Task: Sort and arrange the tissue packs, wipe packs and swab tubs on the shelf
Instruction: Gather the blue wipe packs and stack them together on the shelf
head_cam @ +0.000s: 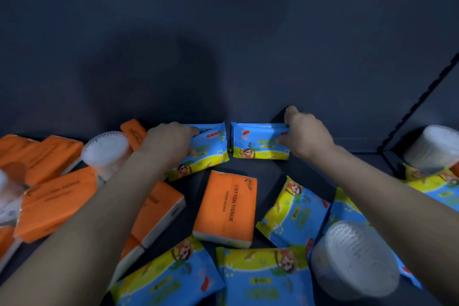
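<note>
My left hand [167,140] grips a blue and yellow wipe pack [206,150] that leans against the shelf's back wall. My right hand [304,131] grips a second wipe pack [258,141] standing just to its right; the two packs are a small gap apart. An orange tissue pack [227,208] marked COTTON TISSUE lies flat in front of them. Several more wipe packs [293,211] lie loose at the front and right. Several orange tissue packs [52,199] are piled at the left. Swab tubs lie on their sides at left [105,148], front right [355,259] and far right [433,145].
The dark shelf floor [270,169] shows between the packs. A dark back wall [223,57] rises behind the standing packs. A slotted upright [419,102] bounds the shelf at the right.
</note>
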